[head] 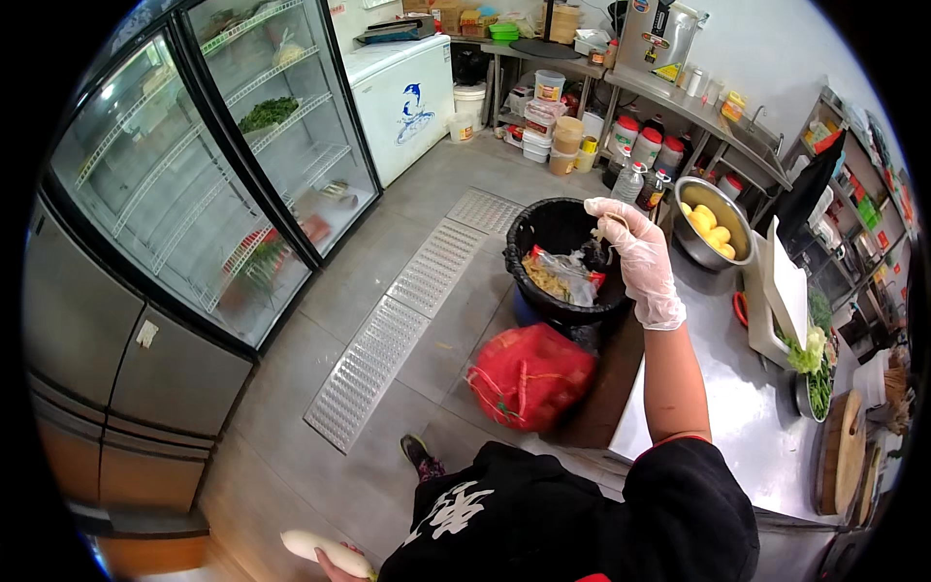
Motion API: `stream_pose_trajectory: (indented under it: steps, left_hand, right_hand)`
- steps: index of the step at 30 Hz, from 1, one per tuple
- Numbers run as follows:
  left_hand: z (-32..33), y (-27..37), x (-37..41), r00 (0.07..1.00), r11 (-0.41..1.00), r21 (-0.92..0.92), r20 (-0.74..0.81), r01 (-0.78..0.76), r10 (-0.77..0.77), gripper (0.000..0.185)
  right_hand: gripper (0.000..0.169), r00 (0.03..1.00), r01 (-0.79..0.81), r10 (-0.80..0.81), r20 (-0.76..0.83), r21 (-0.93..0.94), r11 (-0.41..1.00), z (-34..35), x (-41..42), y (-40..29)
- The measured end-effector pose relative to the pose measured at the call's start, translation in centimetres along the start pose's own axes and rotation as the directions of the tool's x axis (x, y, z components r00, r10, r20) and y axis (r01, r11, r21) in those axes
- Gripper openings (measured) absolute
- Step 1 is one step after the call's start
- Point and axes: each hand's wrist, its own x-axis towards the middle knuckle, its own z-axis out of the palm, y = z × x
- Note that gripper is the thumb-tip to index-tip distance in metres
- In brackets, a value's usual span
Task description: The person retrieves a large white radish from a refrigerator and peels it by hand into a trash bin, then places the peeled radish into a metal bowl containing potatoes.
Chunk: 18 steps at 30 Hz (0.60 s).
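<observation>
My right hand (pixel 641 265), in a thin clear glove, is raised above the right rim of a bin (pixel 529 287) lined with a black bag. Its fingers are closed on a small strip of peel (pixel 609 231) that dangles over the bin. Inside the bin lie plastic packaging (pixel 578 282) and food scraps. At the lower left, my left hand (pixel 338 564) is wrapped around a white radish (pixel 316 545); most of that hand is hidden by the radish and my clothing.
A red mesh sack (pixel 534 378) stands on the floor beside the bin. On the steel table (pixel 727 436) are a bowl (pixel 740 225) of peeled yellow produce, a white box (pixel 760 305), greens (pixel 807 353) and a wooden board (pixel 840 451). A glass-door refrigerator (pixel 244 174) stands left.
</observation>
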Motion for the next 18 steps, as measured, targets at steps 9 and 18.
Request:
stream_pose_trajectory:
  steps: [9, 18]
  left_hand:
    - [11.6, 12.7, 18.4, 0.998, 0.998, 0.063, 0.055, 0.009, -0.013, 0.053]
    - [34.1, 22.8, 30.0, 0.854, 0.933, 0.334, 0.516, -0.136, -0.060, 0.049]
  right_hand:
    - [0.023, 0.965, -0.141, -0.023, -0.260, -0.593, 0.793, 7.0, 6.1, 7.1]
    - [0.024, 0.744, -0.030, -0.544, -0.388, -0.833, 0.553, 8.5, 10.8, 7.6]
